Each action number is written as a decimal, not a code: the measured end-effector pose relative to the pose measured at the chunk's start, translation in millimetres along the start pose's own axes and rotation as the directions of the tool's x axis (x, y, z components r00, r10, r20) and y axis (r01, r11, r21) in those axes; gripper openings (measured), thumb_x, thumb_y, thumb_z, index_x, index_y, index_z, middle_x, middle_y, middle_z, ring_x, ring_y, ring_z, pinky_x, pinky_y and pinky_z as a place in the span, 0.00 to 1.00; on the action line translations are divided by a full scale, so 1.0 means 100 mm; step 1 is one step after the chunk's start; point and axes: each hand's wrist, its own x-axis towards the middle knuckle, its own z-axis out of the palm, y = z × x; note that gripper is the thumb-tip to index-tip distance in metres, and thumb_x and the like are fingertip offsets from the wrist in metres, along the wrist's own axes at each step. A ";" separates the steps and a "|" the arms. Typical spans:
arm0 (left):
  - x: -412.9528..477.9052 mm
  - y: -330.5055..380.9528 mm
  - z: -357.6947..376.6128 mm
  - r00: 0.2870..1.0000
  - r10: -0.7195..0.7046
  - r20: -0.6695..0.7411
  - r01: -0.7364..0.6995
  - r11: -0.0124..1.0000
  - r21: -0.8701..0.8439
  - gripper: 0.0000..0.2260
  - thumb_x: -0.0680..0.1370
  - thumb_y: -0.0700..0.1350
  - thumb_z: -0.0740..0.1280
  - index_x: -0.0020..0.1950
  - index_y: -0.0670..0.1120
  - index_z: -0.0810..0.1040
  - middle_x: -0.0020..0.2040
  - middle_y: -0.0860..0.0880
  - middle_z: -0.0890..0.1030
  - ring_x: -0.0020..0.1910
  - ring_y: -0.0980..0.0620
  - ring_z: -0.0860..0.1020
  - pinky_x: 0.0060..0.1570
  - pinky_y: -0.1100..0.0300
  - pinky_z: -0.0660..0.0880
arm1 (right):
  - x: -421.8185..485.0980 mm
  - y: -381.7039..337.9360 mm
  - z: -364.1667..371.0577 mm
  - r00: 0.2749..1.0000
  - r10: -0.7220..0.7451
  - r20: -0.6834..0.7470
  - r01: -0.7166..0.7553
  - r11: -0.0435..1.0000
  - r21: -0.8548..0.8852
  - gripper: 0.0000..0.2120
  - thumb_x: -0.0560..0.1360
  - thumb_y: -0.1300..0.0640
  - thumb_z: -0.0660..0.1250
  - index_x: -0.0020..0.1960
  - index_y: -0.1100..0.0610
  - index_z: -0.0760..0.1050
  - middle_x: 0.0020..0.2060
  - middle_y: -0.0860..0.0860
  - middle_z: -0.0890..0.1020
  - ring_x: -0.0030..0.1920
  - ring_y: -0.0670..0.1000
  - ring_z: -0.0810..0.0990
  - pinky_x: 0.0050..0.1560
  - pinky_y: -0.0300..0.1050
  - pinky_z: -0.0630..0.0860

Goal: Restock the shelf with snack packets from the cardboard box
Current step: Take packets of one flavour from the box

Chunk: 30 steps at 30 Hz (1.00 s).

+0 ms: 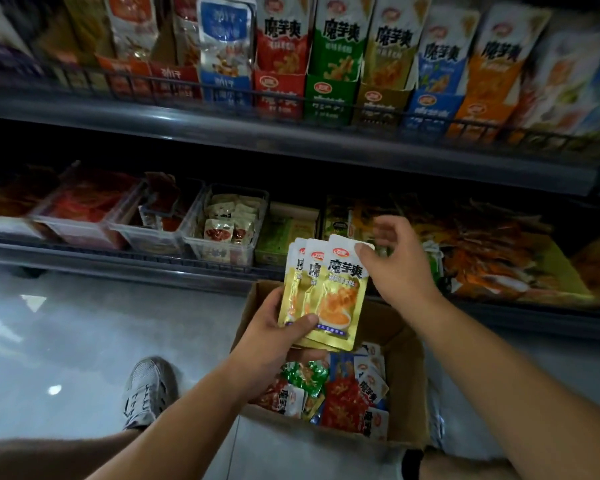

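- Shoe [146, 393]: one, grey-white, on the glossy floor left of the box.
- Bins [229, 251]: three clear ones stand side by side on the lower shelf [118, 268]; a fourth at the far left is blurred. The rightmost holds small white-and-red sachets.
- Left hand [278, 334]: one. It grips the lower end of the packets, with the thumb across the front face.
- Packets [340, 289]: three fronts are visible, fanned and overlapping; any behind them cannot be counted. Each has a white top with a red oval logo and large dark characters, over a gold lower half with a food picture. They are held upright above the box, in front of the lower shelf.
- Right hand [395, 261]: one. The thumb lies on the top right corner of the front packet. The fingers behind are blurred, so a pinch cannot be confirmed.
- Box [409, 375]: one, cardboard, open, on the floor. It holds loose red, green, blue and white packets in a heap that cannot be counted.
- Cartons [333, 98]: five on the upper shelf, in red, green, yellow, blue and orange.
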 end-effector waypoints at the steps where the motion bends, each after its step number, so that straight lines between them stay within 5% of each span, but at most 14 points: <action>1: 0.00 0.05 0.02 1.000 0.017 0.006 -0.016 1.000 -0.016 0.21 0.79 0.37 0.71 0.70 0.51 0.72 0.59 0.45 0.85 0.56 0.39 0.85 0.41 0.52 0.85 | -0.06 -0.04 -0.01 0.995 0.097 0.017 -0.098 0.992 0.078 0.24 0.78 0.54 0.71 0.70 0.50 0.67 0.59 0.44 0.77 0.56 0.43 0.78 0.51 0.36 0.74; 3: 0.01 0.16 0.07 0.998 0.058 0.020 -0.057 0.998 -0.032 0.22 0.78 0.36 0.71 0.70 0.50 0.72 0.60 0.44 0.85 0.56 0.37 0.84 0.41 0.51 0.85 | -0.19 -0.11 -0.02 0.960 0.229 0.159 -0.254 0.954 0.160 0.21 0.80 0.53 0.68 0.71 0.49 0.67 0.56 0.45 0.81 0.52 0.45 0.82 0.52 0.44 0.79; 6: 0.00 0.33 0.22 0.992 0.120 0.050 -0.121 0.993 0.013 0.21 0.79 0.36 0.70 0.69 0.51 0.72 0.60 0.44 0.85 0.55 0.37 0.85 0.42 0.50 0.85 | -0.28 -0.18 -0.07 0.925 0.219 0.310 -0.266 0.957 0.120 0.08 0.82 0.52 0.64 0.60 0.48 0.78 0.50 0.45 0.86 0.50 0.46 0.85 0.58 0.53 0.80; 11: -0.02 0.69 0.48 0.975 0.181 0.128 -0.197 0.972 0.129 0.21 0.80 0.38 0.69 0.68 0.56 0.70 0.59 0.46 0.84 0.53 0.40 0.86 0.44 0.44 0.85 | -0.15 -0.40 -0.40 0.918 0.118 0.379 -0.215 0.950 0.225 0.08 0.82 0.56 0.64 0.59 0.50 0.78 0.50 0.47 0.87 0.51 0.46 0.85 0.46 0.40 0.78; 19: 0.29 1.51 1.12 0.905 0.292 0.310 -0.408 0.804 0.432 0.15 0.83 0.53 0.65 0.66 0.59 0.62 0.62 0.50 0.78 0.55 0.48 0.84 0.42 0.47 0.84 | 0.26 -0.84 -0.88 0.971 -0.093 0.220 0.007 0.931 0.364 0.13 0.81 0.62 0.66 0.64 0.51 0.75 0.51 0.50 0.86 0.49 0.53 0.85 0.43 0.45 0.79; 21: 0.43 1.77 1.22 0.886 0.318 0.336 -0.458 0.712 0.533 0.18 0.81 0.55 0.66 0.67 0.62 0.62 0.62 0.52 0.79 0.58 0.48 0.83 0.50 0.44 0.84 | 0.43 -0.97 -0.97 0.983 -0.120 0.137 0.062 0.927 0.370 0.14 0.79 0.64 0.67 0.63 0.52 0.75 0.50 0.50 0.86 0.48 0.51 0.86 0.41 0.44 0.81; 24: 0.61 2.21 1.36 0.827 0.434 0.357 -0.547 0.477 0.688 0.22 0.81 0.48 0.68 0.73 0.58 0.65 0.62 0.57 0.80 0.62 0.54 0.79 0.62 0.54 0.77 | 0.74 -1.16 -1.06 0.983 -0.186 -0.004 0.180 0.941 0.286 0.15 0.78 0.64 0.69 0.62 0.55 0.74 0.52 0.49 0.85 0.50 0.50 0.85 0.45 0.48 0.84; 30: 0.96 2.85 1.55 0.733 0.580 0.356 -0.473 0.058 0.879 0.25 0.82 0.47 0.68 0.77 0.50 0.63 0.60 0.51 0.81 0.58 0.50 0.81 0.49 0.61 0.76 | 1.35 -1.54 -1.08 0.914 -0.371 -0.163 0.382 0.923 0.040 0.14 0.79 0.58 0.70 0.63 0.52 0.73 0.55 0.48 0.80 0.57 0.54 0.81 0.59 0.56 0.79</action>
